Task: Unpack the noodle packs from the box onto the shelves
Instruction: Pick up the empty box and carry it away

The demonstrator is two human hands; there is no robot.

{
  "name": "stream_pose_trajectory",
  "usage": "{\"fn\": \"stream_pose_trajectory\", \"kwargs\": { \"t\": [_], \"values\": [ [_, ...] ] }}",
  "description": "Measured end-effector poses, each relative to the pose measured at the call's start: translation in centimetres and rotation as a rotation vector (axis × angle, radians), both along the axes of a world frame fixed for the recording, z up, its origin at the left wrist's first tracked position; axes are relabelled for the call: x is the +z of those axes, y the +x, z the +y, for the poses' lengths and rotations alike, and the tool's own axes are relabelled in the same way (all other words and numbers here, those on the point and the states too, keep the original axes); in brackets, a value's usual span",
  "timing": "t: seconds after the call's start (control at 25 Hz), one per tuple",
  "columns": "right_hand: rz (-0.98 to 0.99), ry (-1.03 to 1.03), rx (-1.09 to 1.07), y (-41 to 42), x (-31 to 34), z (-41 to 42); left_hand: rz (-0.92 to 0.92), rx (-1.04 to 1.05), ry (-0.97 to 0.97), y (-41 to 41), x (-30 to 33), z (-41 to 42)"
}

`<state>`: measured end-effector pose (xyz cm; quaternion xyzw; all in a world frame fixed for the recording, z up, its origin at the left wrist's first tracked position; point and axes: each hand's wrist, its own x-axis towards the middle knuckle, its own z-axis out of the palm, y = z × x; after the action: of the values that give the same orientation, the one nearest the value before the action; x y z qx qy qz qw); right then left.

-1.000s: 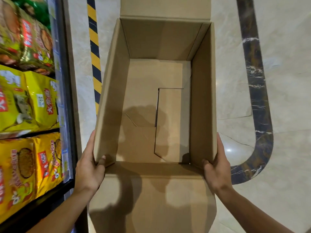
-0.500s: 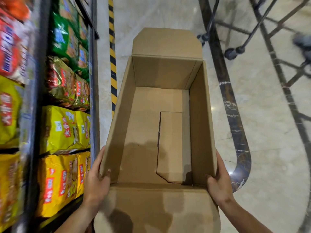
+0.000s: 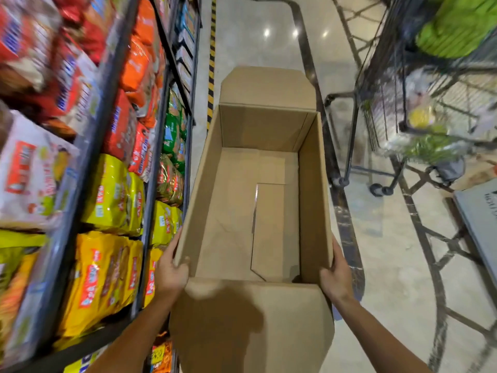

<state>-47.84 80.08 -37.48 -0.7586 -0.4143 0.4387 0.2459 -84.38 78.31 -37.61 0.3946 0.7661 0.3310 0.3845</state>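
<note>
An open brown cardboard box (image 3: pixel 312 200) fills the middle of the view, its flaps folded out at the near and far ends. Nothing lies inside it; only the bare bottom flaps show. My left hand (image 3: pixel 170 270) grips the box's left wall near the near corner, thumb hooked over the rim. My right hand (image 3: pixel 336 275) holds the right wall from outside, thumb at the rim. Noodle packs (image 3: pixel 107 275) in yellow, orange, red and green wrappers stand on the shelves (image 3: pixel 150 189) at the left.
A black wire shopping cart (image 3: pixel 419 84) with green and bagged goods stands at the upper right on the marble floor. A yellow-black hazard stripe (image 3: pixel 211 76) runs along the shelf base. A grey panel (image 3: pixel 481 219) sits at the right edge.
The view has tilted up and drawn back, bringing upper shelves and the cart into sight. The box sits lower in the view. Both hands keep the same hold on its walls.
</note>
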Motion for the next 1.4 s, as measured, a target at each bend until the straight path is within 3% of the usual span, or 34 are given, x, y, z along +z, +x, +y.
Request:
{"fn": "stream_pose_trajectory", "kwargs": {
  "t": [0.32,0.68,1.4],
  "values": [
    [0.008,0.085,0.008,-2.4,10.1,1.3,0.006,0.067,0.067,-2.3,10.4,0.5],
    [-0.018,0.143,0.062,-2.8,13.9,6.6,-0.044,0.083,0.103,-2.9,14.1,4.9],
    [-0.002,0.188,0.082,3.3,15.0,37.0,-0.023,0.109,0.097,3.2,14.1,34.8]
  ]
}}
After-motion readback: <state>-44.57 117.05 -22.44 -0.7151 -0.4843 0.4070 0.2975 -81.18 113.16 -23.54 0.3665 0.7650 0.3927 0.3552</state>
